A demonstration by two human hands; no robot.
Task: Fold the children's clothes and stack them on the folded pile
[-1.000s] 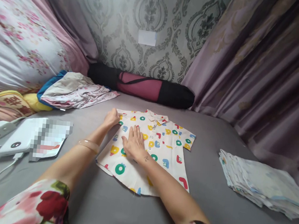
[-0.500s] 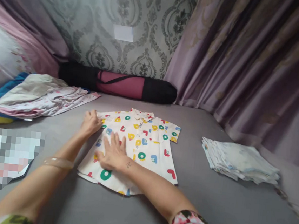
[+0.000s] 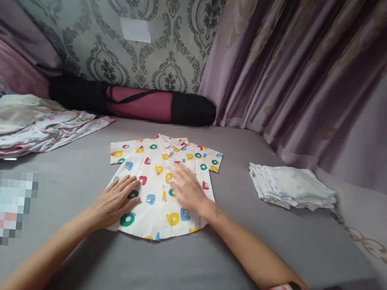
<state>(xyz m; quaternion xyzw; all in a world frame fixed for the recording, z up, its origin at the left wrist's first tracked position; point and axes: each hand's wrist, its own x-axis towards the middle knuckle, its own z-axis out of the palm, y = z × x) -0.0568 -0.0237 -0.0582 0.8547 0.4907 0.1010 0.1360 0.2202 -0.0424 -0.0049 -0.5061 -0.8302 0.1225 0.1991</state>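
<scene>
A small white short-sleeved shirt [image 3: 155,209] with a collar and a red, yellow, green and blue print lies spread face up on the grey bed sheet [image 3: 127,266]. Its collar points away from me and both sleeves stretch out sideways. My left hand [image 3: 114,201] rests flat on the shirt's lower left side, fingers extended. Over the middle of the shirt, by the button line, is my right hand [image 3: 189,190], its fingers stretched out and slightly blurred. Neither hand grips the cloth. Part of the print is hidden under the hands.
On the right lies a stack of folded white cloths [image 3: 292,186]. A heap of loose clothes [image 3: 44,126] is at the left, with a pixelated patch in front. Along the patterned wall lies a long black and maroon bag [image 3: 139,103]. Purple curtains [image 3: 289,72] hang at the right.
My left hand has left the left sleeve and come down to the shirt's lower left side. My right hand has moved right, to the middle. The left sleeve now lies flat; the view has shifted.
</scene>
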